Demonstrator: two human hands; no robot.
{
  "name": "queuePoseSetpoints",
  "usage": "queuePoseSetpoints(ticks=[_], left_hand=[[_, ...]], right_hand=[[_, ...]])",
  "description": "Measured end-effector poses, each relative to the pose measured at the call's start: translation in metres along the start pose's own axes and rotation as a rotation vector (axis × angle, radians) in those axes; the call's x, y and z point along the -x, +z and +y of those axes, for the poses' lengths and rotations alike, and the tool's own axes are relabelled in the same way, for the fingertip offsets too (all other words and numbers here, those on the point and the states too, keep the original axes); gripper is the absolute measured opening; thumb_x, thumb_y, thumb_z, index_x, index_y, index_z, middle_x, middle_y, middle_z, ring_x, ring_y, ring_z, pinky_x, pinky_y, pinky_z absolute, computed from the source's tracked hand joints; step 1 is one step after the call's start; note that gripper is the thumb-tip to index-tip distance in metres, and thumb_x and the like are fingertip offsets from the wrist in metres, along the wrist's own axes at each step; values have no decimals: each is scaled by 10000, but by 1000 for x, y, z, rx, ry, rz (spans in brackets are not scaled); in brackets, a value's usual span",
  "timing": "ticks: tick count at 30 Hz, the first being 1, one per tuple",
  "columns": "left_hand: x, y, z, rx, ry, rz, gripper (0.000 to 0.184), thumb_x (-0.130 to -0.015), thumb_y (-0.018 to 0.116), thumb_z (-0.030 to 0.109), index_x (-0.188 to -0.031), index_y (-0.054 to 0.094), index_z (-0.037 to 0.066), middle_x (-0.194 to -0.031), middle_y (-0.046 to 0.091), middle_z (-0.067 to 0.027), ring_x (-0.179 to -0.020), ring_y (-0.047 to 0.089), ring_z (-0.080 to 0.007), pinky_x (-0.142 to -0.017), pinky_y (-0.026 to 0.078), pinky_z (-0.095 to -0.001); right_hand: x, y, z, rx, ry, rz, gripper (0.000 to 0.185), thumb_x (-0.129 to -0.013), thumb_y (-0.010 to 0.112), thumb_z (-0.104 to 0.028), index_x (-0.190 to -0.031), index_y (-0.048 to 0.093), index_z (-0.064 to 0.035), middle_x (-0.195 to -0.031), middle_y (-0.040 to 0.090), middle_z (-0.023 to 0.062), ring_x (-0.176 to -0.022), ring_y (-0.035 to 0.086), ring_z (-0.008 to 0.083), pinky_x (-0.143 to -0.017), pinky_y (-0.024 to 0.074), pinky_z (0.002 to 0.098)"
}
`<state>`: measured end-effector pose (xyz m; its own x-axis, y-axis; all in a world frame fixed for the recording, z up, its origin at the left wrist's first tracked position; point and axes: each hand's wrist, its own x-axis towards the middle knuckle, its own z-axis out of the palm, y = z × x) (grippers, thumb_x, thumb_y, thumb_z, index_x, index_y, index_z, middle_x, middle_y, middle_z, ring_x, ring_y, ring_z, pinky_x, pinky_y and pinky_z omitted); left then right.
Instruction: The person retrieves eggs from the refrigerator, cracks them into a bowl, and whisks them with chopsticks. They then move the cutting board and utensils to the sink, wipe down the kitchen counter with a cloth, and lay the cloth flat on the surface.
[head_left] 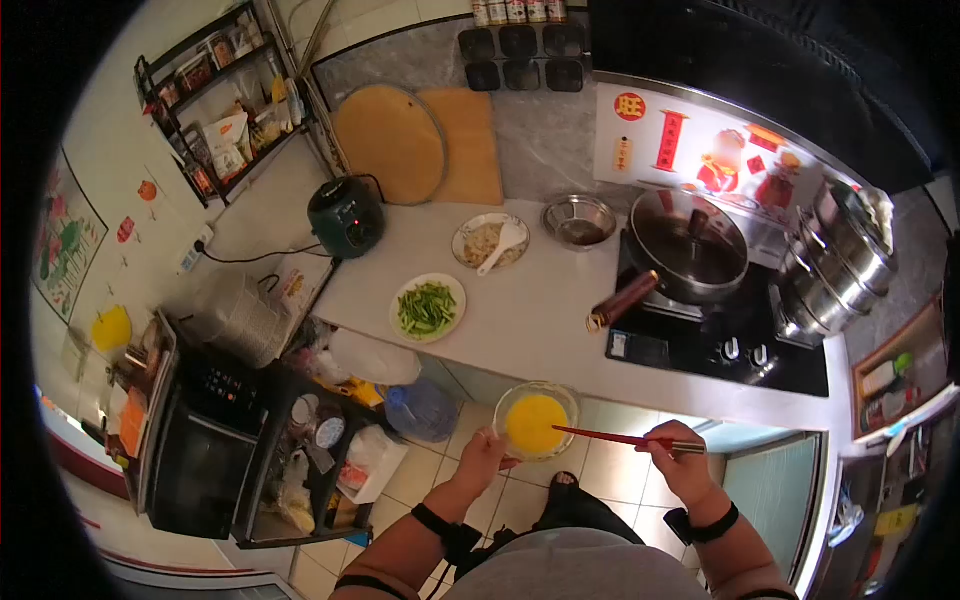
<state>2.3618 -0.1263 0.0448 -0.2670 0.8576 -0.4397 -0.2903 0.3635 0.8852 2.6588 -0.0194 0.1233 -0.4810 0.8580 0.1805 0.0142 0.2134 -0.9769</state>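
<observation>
My left hand [482,456] grips the rim of a clear glass bowl [572,402] at its lower left side. Yellow beaten egg [535,420] fills part of the bowl, held in front of the counter's edge. In my right hand [675,460] are red chopsticks [615,436], their tips reaching into the egg. On the counter beyond the bowl stands a white plate of chopped green vegetables [427,309]. Behind it a patterned plate [463,232] holds pale food, with a white spoon [505,247] resting across it.
A lidded pan [690,248] sits on the black stove [780,368], its handle pointing toward the front left. Stacked steamer pots [840,260] stand at the right. A metal bowl [580,221] and a green rice cooker [345,216] are toward the back. Shelves stand at left.
</observation>
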Motion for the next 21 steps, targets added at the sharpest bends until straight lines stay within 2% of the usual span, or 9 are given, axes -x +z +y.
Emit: queuePoseSetpoints(ticks=[2,5,8,9,15,17,18,19,21], left_hand=[[-20,3,23,21,-16,86,118,-915,460,112,-883,375,36,-890,448,-76,-817,607,-189,-696,575,-311],[-59,-7,30,86,41,87,135,-913,476,131,-891,385,33,-852,447,-65,-774,605,-181,-689,572,-312],[-97,-10,38,158,37,147,166,-909,496,146,-855,378,43,-830,449,-61,-713,599,-171,-681,570,-309],[-112,-13,38,160,32,141,166,-909,496,146,-855,378,43,-830,449,-61,-713,599,-171,-681,570,-309],[-200,-38,43,124,-7,67,216,-901,513,133,-789,336,78,-766,430,-44,-728,582,-152,-649,567,-302],[-232,-46,42,130,52,36,204,-901,513,134,-798,344,82,-749,432,-38,-738,568,-139,-621,563,-292],[-244,-50,47,118,37,4,204,-901,513,134,-798,344,82,-749,432,-38,-738,568,-139,-621,563,-292],[-253,-52,53,82,32,-20,203,-903,513,141,-802,347,83,-760,440,-39,-727,560,-135,-614,562,-292],[-276,-55,61,49,20,-64,202,-904,513,147,-806,349,83,-771,448,-41,-715,552,-131,-608,562,-291]], right_hand=[[-32,-1,3,2,-4,-17,65,-811,578,30,-872,594,16,-856,588,108,-784,625,175,-707,504,259],[-65,3,12,-16,4,5,97,-797,584,36,-884,603,-1,-843,588,101,-778,617,171,-685,497,255],[-87,8,11,272,-157,20,99,-784,584,26,-872,596,-20,-848,595,104,-747,582,185,-646,465,259],[-91,11,6,298,-148,43,87,-773,587,34,-839,609,-18,-867,604,113,-746,586,202,-639,467,262],[-104,32,17,327,-157,41,221,-745,605,63,-942,636,-34,-946,594,123,-784,606,210,-655,502,282],[-112,44,18,470,-296,-102,284,-747,602,54,-1010,637,-47,-972,584,123,-803,611,205,-635,507,266],[-117,53,13,544,-292,-136,323,-738,612,55,-1039,632,-57,-1010,564,125,-813,605,217,-643,510,277],[-107,65,15,299,72,-167,325,-737,631,30,-1046,632,-70,-1056,539,132,-833,597,235,-691,512,309],[-117,88,27,471,-72,-135,297,-751,649,1,-1040,633,-67,-1087,517,143,-852,586,241,-705,510,326]])
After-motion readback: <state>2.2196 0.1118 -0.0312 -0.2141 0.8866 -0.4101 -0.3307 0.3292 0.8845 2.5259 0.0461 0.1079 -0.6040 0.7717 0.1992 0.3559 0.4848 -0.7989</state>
